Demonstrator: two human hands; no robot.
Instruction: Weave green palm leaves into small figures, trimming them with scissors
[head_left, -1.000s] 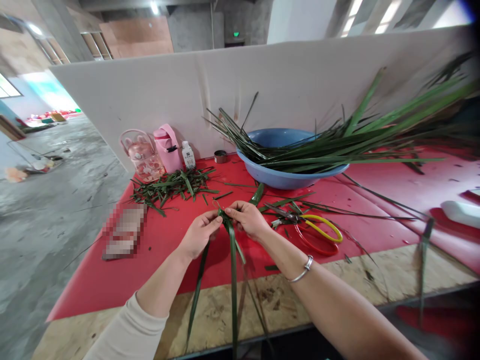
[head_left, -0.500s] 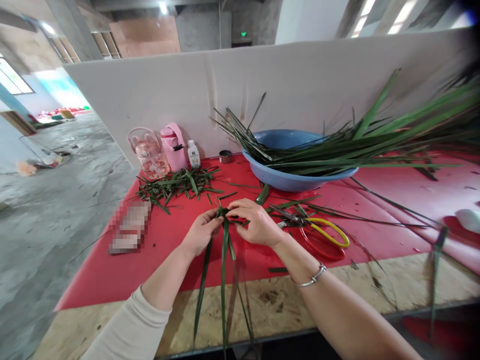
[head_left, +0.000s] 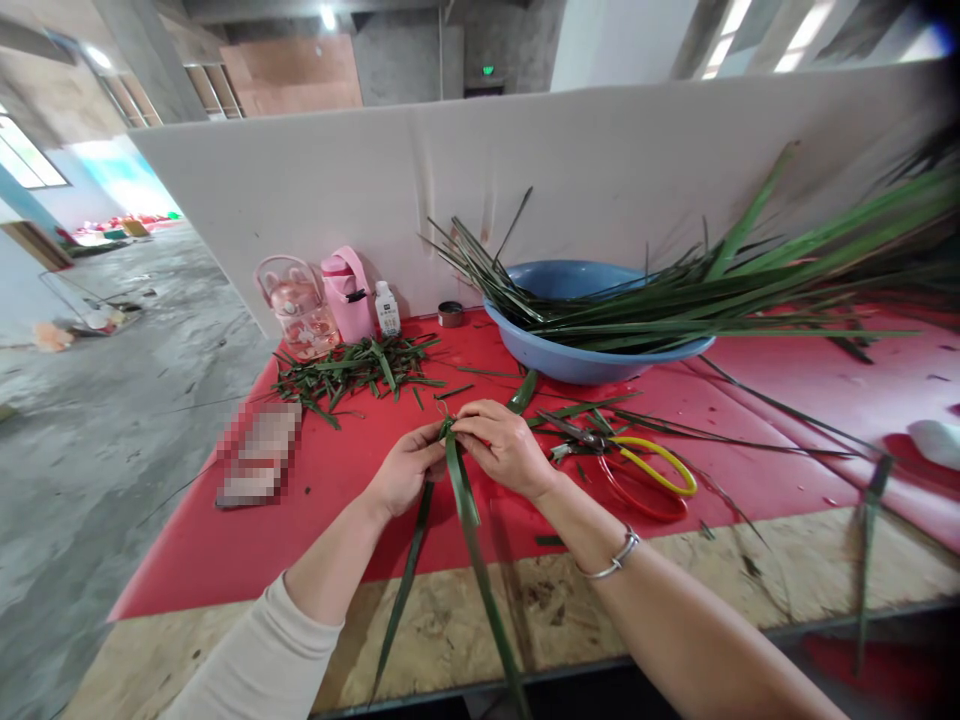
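My left hand [head_left: 411, 467] is closed, its thumb and fingers pinching a small knot of woven green leaf strips [head_left: 448, 430]. From the other side my right hand [head_left: 504, 447] pinches the same piece with closed fingers. A thin wire loop [head_left: 442, 408] sticks up from its top. Long leaf strips [head_left: 480, 560] hang from the piece toward me, past the table's front edge. Exactly how the strips cross is hidden behind my fingertips. Scissors [head_left: 637, 465] with one yellow and one red handle lie right of my right hand, among loose leaf pieces.
A blue basin [head_left: 600, 365] full of long leaves stands behind on the red table cover [head_left: 337, 540]. Leaf scraps [head_left: 360, 372] are heaped at the left, before a pink flask [head_left: 349, 300], a clear pink bottle [head_left: 304, 315] and a white bottle [head_left: 387, 308]. A blurred flat object [head_left: 260, 455] lies left.
The hanging strips have shifted: the middle ones have swung right and lie closer together. My right hand's fingers have drawn in tighter on the leaf piece, and its wrist has moved slightly left.
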